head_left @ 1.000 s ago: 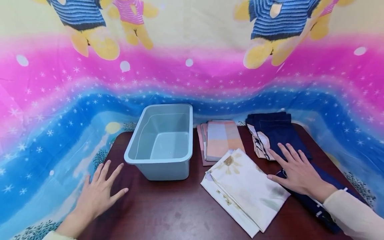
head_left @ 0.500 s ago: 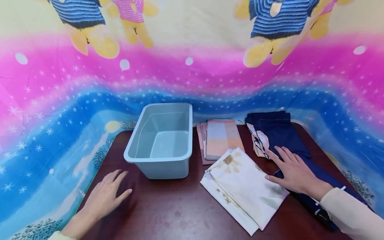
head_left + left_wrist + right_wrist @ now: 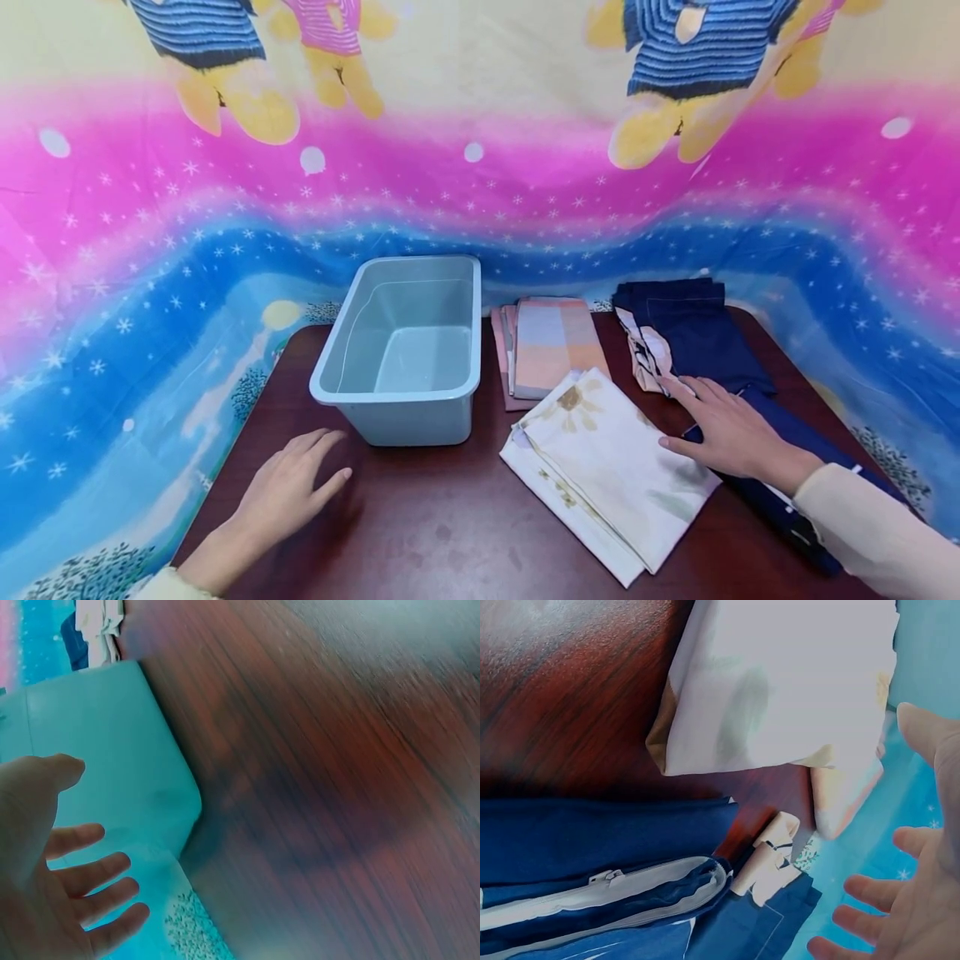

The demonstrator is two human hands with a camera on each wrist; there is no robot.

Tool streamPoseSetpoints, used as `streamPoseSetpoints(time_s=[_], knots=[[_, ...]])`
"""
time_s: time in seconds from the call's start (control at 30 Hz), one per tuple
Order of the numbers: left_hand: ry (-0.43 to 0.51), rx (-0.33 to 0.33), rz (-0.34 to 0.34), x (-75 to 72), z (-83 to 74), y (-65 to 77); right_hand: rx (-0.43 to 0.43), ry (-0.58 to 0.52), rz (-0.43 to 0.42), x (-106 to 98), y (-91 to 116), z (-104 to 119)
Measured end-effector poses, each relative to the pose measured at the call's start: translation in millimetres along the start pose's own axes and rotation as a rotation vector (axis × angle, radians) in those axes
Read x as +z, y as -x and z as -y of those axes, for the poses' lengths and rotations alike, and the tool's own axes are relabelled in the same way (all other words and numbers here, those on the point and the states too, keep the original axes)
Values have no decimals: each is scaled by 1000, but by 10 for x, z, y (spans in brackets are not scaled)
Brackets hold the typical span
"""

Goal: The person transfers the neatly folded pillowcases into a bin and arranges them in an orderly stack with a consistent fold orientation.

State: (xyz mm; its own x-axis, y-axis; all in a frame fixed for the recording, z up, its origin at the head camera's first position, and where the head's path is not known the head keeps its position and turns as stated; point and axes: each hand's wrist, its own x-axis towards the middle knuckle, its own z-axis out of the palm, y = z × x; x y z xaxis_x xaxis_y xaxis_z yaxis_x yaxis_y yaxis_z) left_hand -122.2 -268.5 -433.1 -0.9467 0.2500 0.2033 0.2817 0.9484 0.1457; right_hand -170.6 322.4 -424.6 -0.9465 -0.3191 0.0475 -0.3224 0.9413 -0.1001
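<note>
My left hand point(image 3: 288, 487) hovers over the table at the near left corner of a grey-blue plastic basin point(image 3: 420, 425), fingers loosely spread and holding nothing. In the left wrist view the basin's side wall point(image 3: 112, 742) lies beyond the thumb. On the right, my right hand point(image 3: 731, 429) is held with relaxed fingers above dark navy folded cloths, grasping nothing. Close to its thumb lies a white folded cloth with a flower print point(image 3: 615, 475). A navy cloth with a white zip edge point(image 3: 592, 900) shows below the right hand's level in the right wrist view.
A pink and orange checked folded cloth point(image 3: 558, 346) lies right of the basin, partly under the white one. A navy folded cloth with a pale print point(image 3: 693, 329) lies at the back right. A patterned curtain point(image 3: 472, 200) surrounds the dark red-brown table point(image 3: 420, 533).
My left hand has moved right, nearer to the basin's front, and its fingers have become less spread. My right hand has drifted slightly left and its fingers have drawn together a little.
</note>
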Motion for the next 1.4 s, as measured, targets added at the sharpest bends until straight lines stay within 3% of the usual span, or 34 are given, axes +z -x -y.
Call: streamPoseSetpoints(time_s=[0.3,0.9,1.2,1.4], knots=[[42,13,-18,86,-177,-8,18,-39,-12,11,-25,6],[142,-1,62,318,-474,-96,22,-138,16,27,-138,-46],[252,-42,121,383,-683,-171,10,-233,46,36,-168,-47],[357,-19,153,420,-804,-228,18,-288,69,69,-188,-54]])
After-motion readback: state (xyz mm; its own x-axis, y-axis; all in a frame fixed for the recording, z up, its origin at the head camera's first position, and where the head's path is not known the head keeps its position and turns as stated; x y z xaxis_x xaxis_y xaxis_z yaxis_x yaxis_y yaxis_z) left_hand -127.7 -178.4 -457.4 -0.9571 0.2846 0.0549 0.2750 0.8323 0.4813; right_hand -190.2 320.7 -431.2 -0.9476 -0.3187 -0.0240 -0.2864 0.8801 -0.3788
